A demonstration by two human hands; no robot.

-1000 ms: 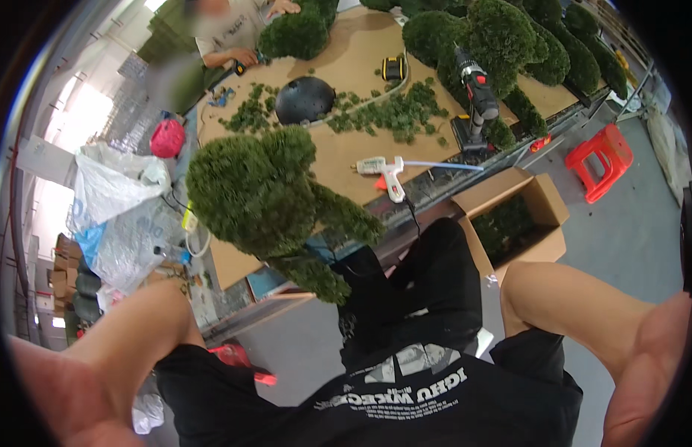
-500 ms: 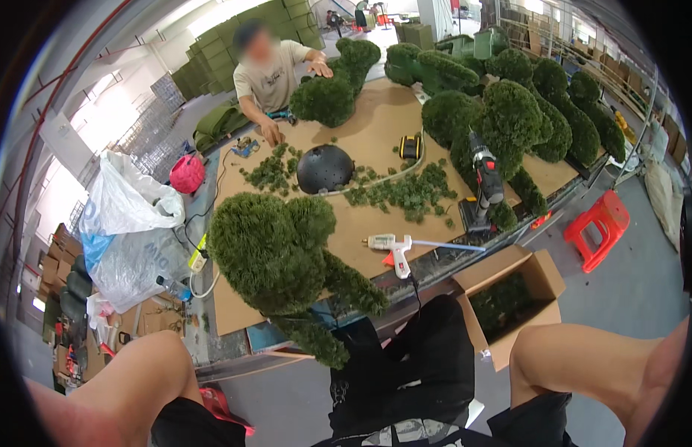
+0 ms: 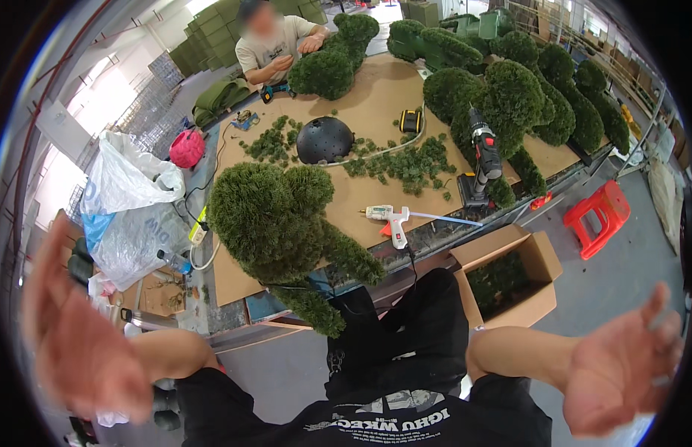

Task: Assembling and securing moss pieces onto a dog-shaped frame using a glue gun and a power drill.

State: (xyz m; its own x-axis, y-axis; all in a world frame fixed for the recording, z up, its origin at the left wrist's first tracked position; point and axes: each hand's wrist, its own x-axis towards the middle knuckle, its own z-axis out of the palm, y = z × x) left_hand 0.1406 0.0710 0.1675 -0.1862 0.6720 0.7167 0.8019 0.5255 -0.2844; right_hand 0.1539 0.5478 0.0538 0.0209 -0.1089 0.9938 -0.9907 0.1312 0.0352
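Two empty hands: left hand [image 3: 81, 350], right hand [image 3: 621, 369].

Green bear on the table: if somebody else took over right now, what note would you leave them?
Left hand: open, holding nothing, spread out wide to the left, away from the table.
Right hand: open, palm up, empty, out to the right.
Green bear: lies at the near edge of the table, one leg hanging over; nobody touches it.
Glue gun: lies on the table right of the bear.
Drill: stands further right.
Loose green tufts lie mid-table beside a black dome.
Box of greenery sits on the floor.
Done: bear looks fully covered from here.
Left: cannot tell; check the hidden side.
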